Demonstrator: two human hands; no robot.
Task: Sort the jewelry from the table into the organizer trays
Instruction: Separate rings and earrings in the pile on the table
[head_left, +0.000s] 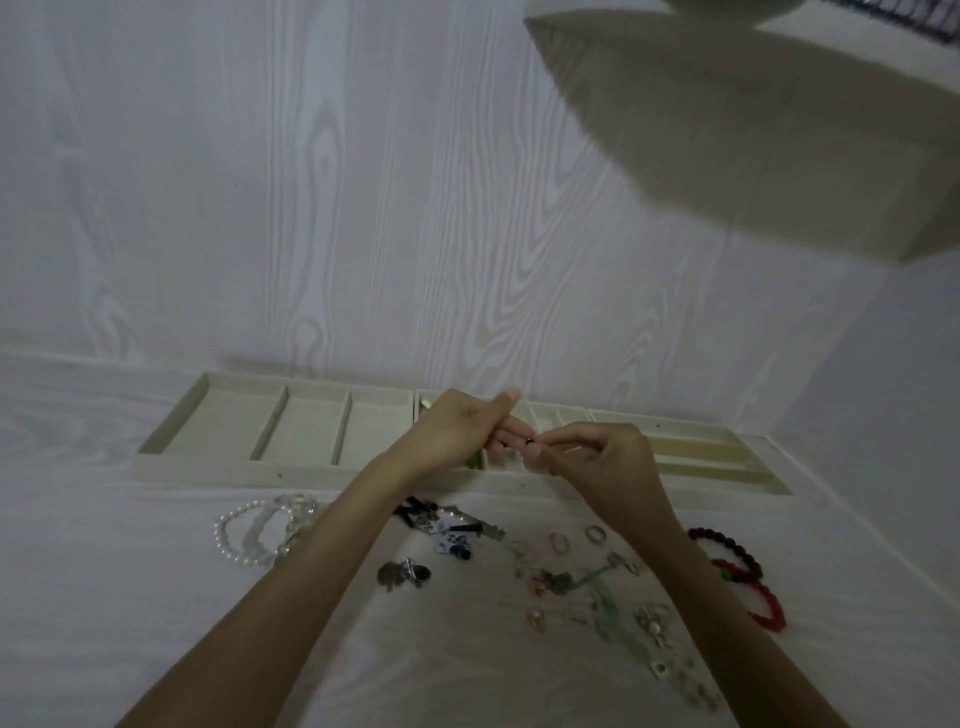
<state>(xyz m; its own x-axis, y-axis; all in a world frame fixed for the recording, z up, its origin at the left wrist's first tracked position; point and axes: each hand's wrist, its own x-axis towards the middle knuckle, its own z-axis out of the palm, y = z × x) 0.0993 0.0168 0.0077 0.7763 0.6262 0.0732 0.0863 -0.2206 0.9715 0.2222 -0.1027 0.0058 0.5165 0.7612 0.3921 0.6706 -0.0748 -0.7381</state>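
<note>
A pale wood-grain wall (311, 182) fills most of the view and serves as the landmark. Up and to the right of it, a cream, blurred, box-like shape (753, 130) juts in from the top edge. Beyond that shape, at the top right corner, sits a dark blue wire grid (904, 15). Right of the wall runs a plain white side wall (883, 389).

no readable text, no labels, no brands, no numbers anywhere
</note>
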